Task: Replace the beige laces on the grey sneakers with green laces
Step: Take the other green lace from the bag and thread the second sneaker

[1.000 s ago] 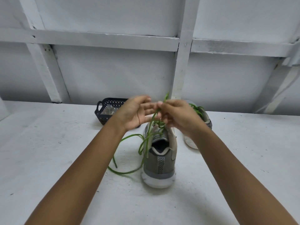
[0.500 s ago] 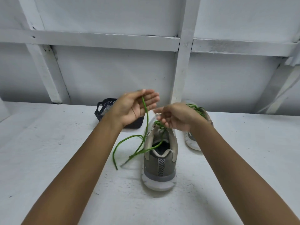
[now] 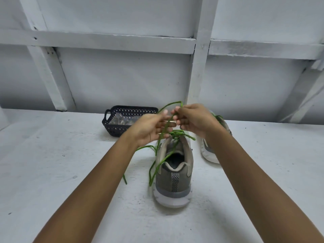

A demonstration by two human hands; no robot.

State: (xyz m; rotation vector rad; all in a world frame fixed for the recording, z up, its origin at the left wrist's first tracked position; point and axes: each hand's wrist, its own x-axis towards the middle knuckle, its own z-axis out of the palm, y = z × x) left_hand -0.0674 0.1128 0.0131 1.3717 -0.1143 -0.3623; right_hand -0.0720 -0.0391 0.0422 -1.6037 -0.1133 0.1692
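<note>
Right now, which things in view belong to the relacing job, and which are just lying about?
In the job:
- near grey sneaker
- green lace, part threaded
- right hand, pinching the lace
- left hand, touching the lace
- second sneaker, green lace already in

Lying about:
- black basket, contents unclear
- white table

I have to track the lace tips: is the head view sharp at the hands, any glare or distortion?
Head view: left hand smeared by blur, right hand sharper where it pinches the green lace; soft even light, faint shadow beside the near sneaker, no glare; wall beams bow towards the edges.
</note>
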